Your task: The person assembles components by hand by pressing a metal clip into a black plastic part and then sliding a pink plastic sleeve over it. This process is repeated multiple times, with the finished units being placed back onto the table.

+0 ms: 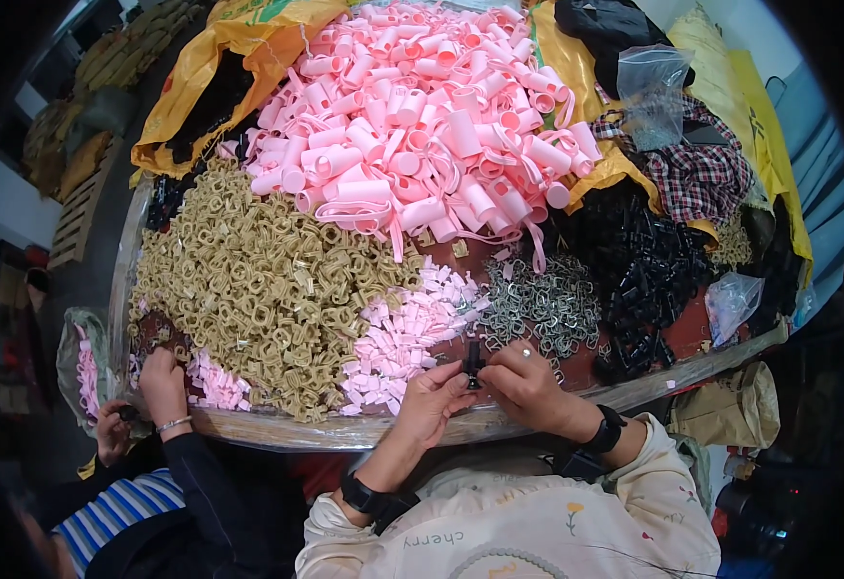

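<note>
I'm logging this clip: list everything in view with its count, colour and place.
Table: 1, reddish top, centre
Strapped cylinders: many, pink, back centre
Ring-like parts: many, tan, left
Small pieces: many, pale pink, front, two main patches
Metal loops: many, silver, right of centre
Dark parts: many, black, right
Yellow sacks: several, back left and right
Plaid cloth: 1, dark red-white, back right
Plastic bags: at least 2, clear, right
Pallet: 1, wooden, left floor
Co-worker's hands: 2, bare, lower left
Single part: 1, black, front centre
Left hand: 1, bare, holding single part
Right hand: 1, bare with ring, beside it
</note>
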The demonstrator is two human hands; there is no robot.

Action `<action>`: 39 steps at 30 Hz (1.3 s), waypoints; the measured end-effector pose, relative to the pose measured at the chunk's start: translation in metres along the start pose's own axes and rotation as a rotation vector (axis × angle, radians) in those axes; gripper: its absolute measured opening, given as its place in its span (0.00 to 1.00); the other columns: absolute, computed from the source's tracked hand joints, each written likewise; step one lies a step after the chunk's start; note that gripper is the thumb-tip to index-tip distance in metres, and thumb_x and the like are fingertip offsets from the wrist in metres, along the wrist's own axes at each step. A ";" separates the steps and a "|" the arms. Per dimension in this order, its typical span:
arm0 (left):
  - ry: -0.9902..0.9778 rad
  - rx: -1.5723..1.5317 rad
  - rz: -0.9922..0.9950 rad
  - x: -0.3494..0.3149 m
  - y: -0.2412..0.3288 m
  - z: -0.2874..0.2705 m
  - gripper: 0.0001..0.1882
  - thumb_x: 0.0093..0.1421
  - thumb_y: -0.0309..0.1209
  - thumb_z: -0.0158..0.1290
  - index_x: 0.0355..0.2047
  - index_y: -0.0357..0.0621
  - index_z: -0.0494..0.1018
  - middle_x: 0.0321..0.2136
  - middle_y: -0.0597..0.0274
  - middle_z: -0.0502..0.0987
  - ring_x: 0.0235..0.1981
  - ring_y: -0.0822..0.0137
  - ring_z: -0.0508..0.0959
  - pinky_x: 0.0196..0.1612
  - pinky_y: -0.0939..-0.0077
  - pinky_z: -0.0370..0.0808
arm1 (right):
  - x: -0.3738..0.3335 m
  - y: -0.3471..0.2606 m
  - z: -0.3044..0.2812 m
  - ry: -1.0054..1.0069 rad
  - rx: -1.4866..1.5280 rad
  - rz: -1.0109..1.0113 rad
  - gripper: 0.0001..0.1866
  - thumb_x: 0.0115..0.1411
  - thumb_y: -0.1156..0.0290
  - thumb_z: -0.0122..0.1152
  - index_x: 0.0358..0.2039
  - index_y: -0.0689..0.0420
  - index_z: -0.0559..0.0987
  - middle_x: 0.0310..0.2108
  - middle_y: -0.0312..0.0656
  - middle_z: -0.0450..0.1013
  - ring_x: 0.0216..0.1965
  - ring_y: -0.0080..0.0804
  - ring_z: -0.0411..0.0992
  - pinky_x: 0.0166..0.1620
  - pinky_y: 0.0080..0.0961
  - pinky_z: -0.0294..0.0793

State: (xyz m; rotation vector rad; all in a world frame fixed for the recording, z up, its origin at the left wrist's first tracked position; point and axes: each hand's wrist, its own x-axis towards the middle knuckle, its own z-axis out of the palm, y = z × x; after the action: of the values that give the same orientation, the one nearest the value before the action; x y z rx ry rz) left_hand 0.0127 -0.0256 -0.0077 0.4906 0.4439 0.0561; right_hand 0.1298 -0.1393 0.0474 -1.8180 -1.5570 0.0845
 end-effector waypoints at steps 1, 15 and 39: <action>0.019 0.013 0.008 0.000 -0.001 0.000 0.12 0.54 0.24 0.46 0.39 0.34 0.67 0.33 0.57 0.73 0.30 0.67 0.75 0.34 0.78 0.75 | 0.000 0.000 0.000 -0.001 -0.033 -0.036 0.09 0.38 0.80 0.56 0.23 0.60 0.71 0.22 0.41 0.63 0.24 0.37 0.63 0.28 0.27 0.62; 0.002 0.052 -0.057 -0.004 0.015 -0.001 0.14 0.51 0.21 0.48 0.40 0.34 0.67 0.33 0.57 0.73 0.31 0.68 0.75 0.33 0.82 0.75 | -0.001 0.021 0.011 -0.130 1.030 0.623 0.08 0.48 0.73 0.58 0.27 0.58 0.68 0.23 0.31 0.61 0.27 0.13 0.59 0.28 0.11 0.59; 0.150 -0.028 0.120 0.001 0.027 0.002 0.12 0.51 0.20 0.47 0.38 0.32 0.66 0.32 0.55 0.73 0.32 0.65 0.75 0.32 0.84 0.75 | 0.041 0.030 -0.003 -0.108 0.821 0.365 0.05 0.53 0.71 0.50 0.27 0.59 0.70 0.33 0.42 0.63 0.34 0.28 0.64 0.37 0.19 0.63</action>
State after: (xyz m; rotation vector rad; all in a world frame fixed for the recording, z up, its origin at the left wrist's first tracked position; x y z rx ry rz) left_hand 0.0157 -0.0023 0.0069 0.4871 0.5593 0.2159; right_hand 0.1672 -0.1047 0.0484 -1.3985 -0.9988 0.8698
